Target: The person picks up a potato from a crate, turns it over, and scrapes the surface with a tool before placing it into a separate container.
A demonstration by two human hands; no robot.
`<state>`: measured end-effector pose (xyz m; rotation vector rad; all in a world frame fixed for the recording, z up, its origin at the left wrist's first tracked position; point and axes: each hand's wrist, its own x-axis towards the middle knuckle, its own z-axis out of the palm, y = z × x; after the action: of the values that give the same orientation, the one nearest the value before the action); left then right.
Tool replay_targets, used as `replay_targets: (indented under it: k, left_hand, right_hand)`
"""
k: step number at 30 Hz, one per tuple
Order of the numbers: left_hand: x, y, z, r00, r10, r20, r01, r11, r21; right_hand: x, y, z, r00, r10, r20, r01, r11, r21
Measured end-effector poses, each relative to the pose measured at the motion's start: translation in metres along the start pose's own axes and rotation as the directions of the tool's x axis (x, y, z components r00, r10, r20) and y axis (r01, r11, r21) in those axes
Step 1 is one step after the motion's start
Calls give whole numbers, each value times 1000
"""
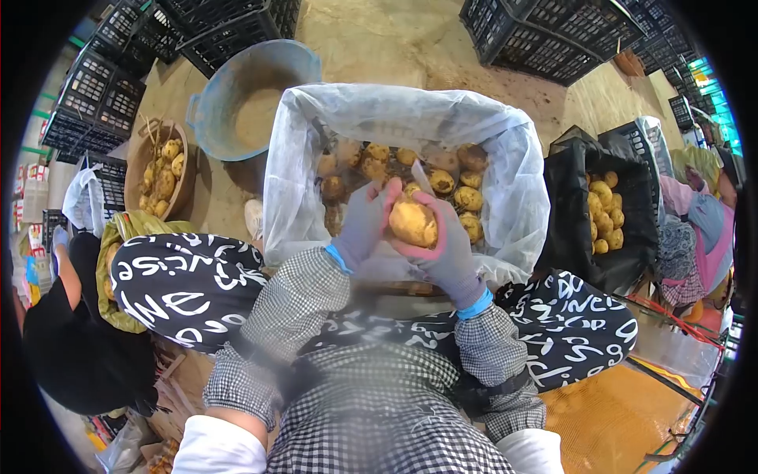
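Note:
A yellow, soil-marked potato [414, 223] is between my two gloved hands, above a crate [505, 237] lined with white film. My right hand [456, 251], in a grey glove with pink fingers, curls under and around the potato's right side. My left hand [362, 223], in a matching glove, closes against its left side. A pale, pointed strip [422, 177] sticks up just behind the potato; I cannot make out what it is. Several dirt-covered potatoes [442, 182] lie in the lined crate below.
A blue tub [207, 118] stands behind the crate on the left, near a brown basin [189, 186] of potatoes. On the right is a black-lined crate [553, 197] with potatoes. Black crates [545, 43] stand at the back. Co-workers sit on the left [87, 340] and right [695, 229].

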<state>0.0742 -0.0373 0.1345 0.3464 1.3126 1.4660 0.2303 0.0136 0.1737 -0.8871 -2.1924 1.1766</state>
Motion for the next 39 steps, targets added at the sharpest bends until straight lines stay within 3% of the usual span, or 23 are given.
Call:
replay_targets:
  k: [1,4,6,8,9,11,14,16,19,21,22,25,27,30,35,37,39]
  left_hand:
    - [-2,4,-2,994,-109,-4,109,992,-58]
    - [-7,23,7,992,-72,104,82,991,-102]
    - [-9,18,10,957,195,212,-239,949,204]
    - [-11,10,12,907,310,286,-408,817,408]
    - [-13,10,15,907,317,276,-416,771,482]
    - [-16,11,17,927,287,243,-376,718,586]
    - [-18,25,17,938,257,233,-346,750,564]
    - [0,11,4,886,366,283,-453,810,371]
    - [-7,20,8,922,275,272,-364,854,371]
    - [-6,25,10,943,147,297,-227,940,256]
    - [-6,24,11,939,116,323,-184,965,187]
    - [-4,24,12,917,128,377,-142,990,10]
    - [-7,34,10,927,102,361,-121,992,31]
    - [-15,47,15,945,80,316,-94,995,30]
    - [-10,36,13,974,44,223,-79,985,150]
    - [-14,41,15,984,-15,178,-15,986,165]
    - [-13,34,13,981,78,177,-116,969,218]
  right_hand:
    - [0,1,2,999,15,-48,-13,999,39]
    - [2,10,6,984,55,-170,-38,994,103]
    - [2,24,3,974,72,-213,-59,996,68]
    - [-3,30,6,978,204,-39,-170,895,413]
    - [-4,25,6,962,261,80,-258,774,578]
    - [-4,14,2,931,286,226,-359,611,705]
    - [-2,0,-6,923,279,266,-384,609,694]
    - [-5,11,-5,919,271,286,-394,632,667]
    - [-4,7,-9,903,320,287,-429,649,628]
    - [1,13,-6,992,123,-34,-111,965,236]
    - [1,16,-6,988,-34,-150,30,999,-27]
    - [1,21,-15,978,-29,-206,37,999,34]
    - [2,24,-22,950,37,-311,12,988,155]
    - [-1,17,-26,944,159,-290,-73,956,285]
    - [-9,6,-6,970,205,-133,-104,837,537]
    - [-9,6,-10,982,176,-69,-112,834,541]
    - [-8,5,-12,991,131,-14,-105,847,521]
